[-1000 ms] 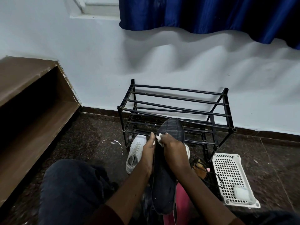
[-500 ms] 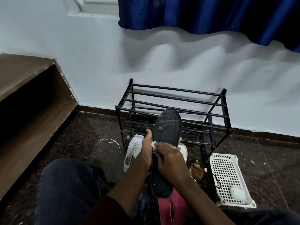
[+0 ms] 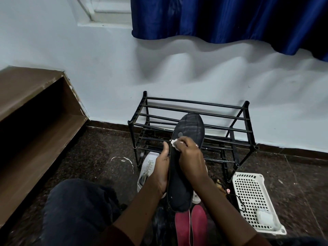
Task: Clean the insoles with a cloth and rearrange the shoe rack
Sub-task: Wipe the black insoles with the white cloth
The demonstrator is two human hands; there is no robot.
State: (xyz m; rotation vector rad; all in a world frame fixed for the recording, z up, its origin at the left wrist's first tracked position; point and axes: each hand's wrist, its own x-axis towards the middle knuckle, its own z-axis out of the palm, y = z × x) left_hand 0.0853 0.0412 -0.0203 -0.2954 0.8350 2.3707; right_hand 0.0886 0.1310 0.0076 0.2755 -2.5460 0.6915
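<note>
A black insole is held up in front of a seated person, toe end pointing up and away, heel end low near the lap. Its upper face is tilted towards the camera, probably so the person can see the surface being wiped.

The left hand holds the insole along its left edge. The thumb lies up the near side and the fingers are hidden behind, so this grip wraps the edge. It seems to act as a brace, keeping the thin, bendy insole from folding under pressure.

The right hand crosses over the middle of the insole. Its grip is pressed together on a small bunched white cloth, pinched under the fingertips against the insole just below the forefoot. Faint pale streaks mark the forefoot above the cloth.

Below the heel end lie 2 dark pink shapes, possibly another pair of insoles, though the view is too dim to be sure. A white sneaker lies on the dark speckled floor behind the left hand.

Just beyond stands the black metal shoe rack, 2 tiers of bars, against a pale wall. The footwear on the floor in front of it suggests the rearranging is not yet done.

To the right of the rack sits a white perforated basket with a small white object in its near corner. A brown wooden shelf runs along the left, and a blue curtain hangs above.
</note>
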